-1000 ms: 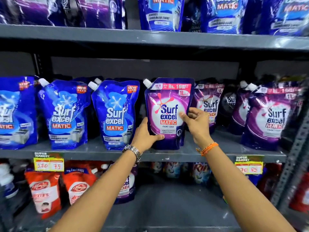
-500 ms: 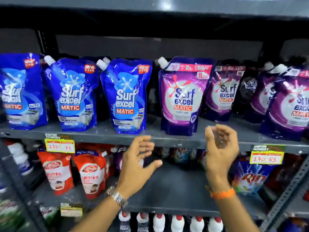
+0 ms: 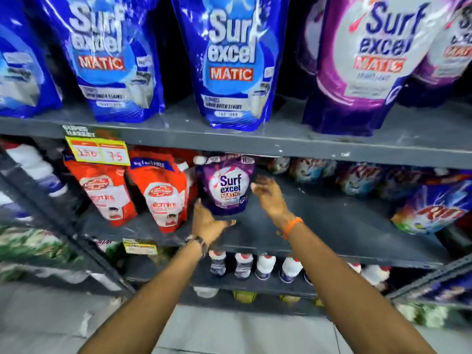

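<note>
A small purple Surf Excel Matic pouch point(image 3: 226, 185) stands upright on the middle grey shelf point(image 3: 319, 221), beside red Lifebuoy pouches. My left hand point(image 3: 208, 221) is just below and left of it, fingers spread and relaxed, close to its bottom corner; contact is unclear. My right hand point(image 3: 268, 194) hovers to the right of the pouch, fingers loosely extended, not touching it. Both hands hold nothing. The frame is blurred by motion.
Large blue pouches point(image 3: 229, 62) and purple Surf Excel pouches point(image 3: 367, 62) fill the shelf above. Red Lifebuoy pouches point(image 3: 161, 192) stand left of the small pouch, Rin packs point(image 3: 431, 213) at right. Several white bottles point(image 3: 265, 267) line the lower shelf. A yellow price tag point(image 3: 98, 153) hangs on the shelf edge.
My hands let go of the large purple pouch on the upper shelf and dropped to the shelf below. The view tilted down and moved closer; both hands now flank a small purple pouch.
</note>
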{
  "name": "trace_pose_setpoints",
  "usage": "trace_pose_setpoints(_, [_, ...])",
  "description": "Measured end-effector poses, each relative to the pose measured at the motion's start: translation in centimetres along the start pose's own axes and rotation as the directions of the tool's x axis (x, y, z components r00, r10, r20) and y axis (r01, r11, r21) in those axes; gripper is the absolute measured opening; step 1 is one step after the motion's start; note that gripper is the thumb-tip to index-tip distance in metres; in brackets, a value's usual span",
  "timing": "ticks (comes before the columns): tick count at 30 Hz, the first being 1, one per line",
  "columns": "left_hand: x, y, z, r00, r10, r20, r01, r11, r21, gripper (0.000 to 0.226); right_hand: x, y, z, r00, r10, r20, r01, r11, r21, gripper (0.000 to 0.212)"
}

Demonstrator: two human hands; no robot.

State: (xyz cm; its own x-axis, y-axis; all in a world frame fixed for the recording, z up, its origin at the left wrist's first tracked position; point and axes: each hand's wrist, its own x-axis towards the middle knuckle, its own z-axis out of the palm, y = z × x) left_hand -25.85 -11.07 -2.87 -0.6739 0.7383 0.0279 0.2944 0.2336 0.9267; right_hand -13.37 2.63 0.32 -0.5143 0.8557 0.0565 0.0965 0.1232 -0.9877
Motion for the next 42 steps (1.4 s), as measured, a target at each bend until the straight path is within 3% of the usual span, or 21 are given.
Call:
trace_pose_setpoints(6, [4.4, -3.1, 1.6, 0.996, -0.052, -0.077, 0.05, 0.998, -0.028, 0.113, 4.3, 0.9, 2.0, 0.999, -0.027, -0.026, 0.027, 0.999, 0.032, 0.051])
trace_pose_setpoints(8, [5.2, -4.3, 1.9, 0.996, -0.048, -0.07, 0.047, 0.999, -0.01, 0.118, 4.8, 1.6, 2.0, 1.0, -0.024, 0.003, 0.024, 0.999, 0.047, 0.045])
trace_pose_setpoints(14, [3.7, -5.0, 2.3, 0.994, 0.013, -0.11, -0.017, 0.999, -0.042, 0.08, 3.1, 3.1, 1.3, 0.997, -0.072, -0.027, 0.074, 0.994, 0.078, 0.023])
trace_pose_setpoints(23, [-4.1, -4.1, 4.0, 0.99, 0.039, -0.136, -0.054, 0.993, -0.104, 0.079, -4.2, 3.2, -2.8, 0.998, -0.049, 0.041, 0.045, 0.996, 0.079, 0.013])
trace_pose_setpoints(26, [-9.1, -1.8, 5.6, 0.99, 0.064, -0.127, -0.08, 0.989, -0.126, 0.076, -9.1, 2.0, -6.5, 0.998, -0.058, 0.012, 0.056, 0.994, 0.096, 0.019])
trace_pose_setpoints(31, [-16.6, 4.7, 7.6, 0.996, 0.057, -0.067, -0.07, 0.972, -0.225, 0.07, -16.4, -2.2, -13.1, 0.985, -0.148, -0.086, 0.156, 0.983, 0.098, 0.013])
trace_pose_setpoints(36, [-21.9, 13.7, 9.2, 0.985, 0.175, -0.004, -0.17, 0.955, -0.241, 0.065, -21.7, -9.1, -21.1, 0.949, -0.249, -0.196, 0.269, 0.959, 0.085, 0.01])
trace_pose_setpoints(42, [-22.5, 25.8, 11.2, 0.939, 0.342, 0.037, -0.32, 0.909, -0.267, 0.068, -21.3, -18.6, -29.2, 0.865, -0.39, -0.316, 0.42, 0.907, 0.031, 0.007])
